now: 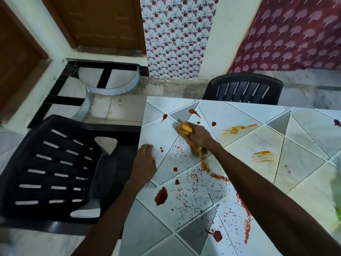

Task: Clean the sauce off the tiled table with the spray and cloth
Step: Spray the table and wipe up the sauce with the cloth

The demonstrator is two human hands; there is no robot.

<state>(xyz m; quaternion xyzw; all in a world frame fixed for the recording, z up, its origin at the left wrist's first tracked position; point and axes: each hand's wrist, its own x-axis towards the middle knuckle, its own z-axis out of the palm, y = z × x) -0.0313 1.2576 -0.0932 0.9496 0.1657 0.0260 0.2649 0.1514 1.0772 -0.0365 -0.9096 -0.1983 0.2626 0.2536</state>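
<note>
Your right hand (200, 134) bunches the cloth (184, 129) in curled fingers (192, 133); your left hand (145, 159) rests open near the cloth (stained, it may smear the sauce (161, 195)).

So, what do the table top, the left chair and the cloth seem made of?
Table top: glazed ceramic tile, probably; glossy, with grout lines. Left chair: moulded black plastic, slotted back. Cloth: soft yellow fabric, bunched in the right hand.

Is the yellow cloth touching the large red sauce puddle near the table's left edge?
Apart. The head view shows the cloth, gripped by the right hand, far beyond the puddle, with speckled tabletop between them.
</note>
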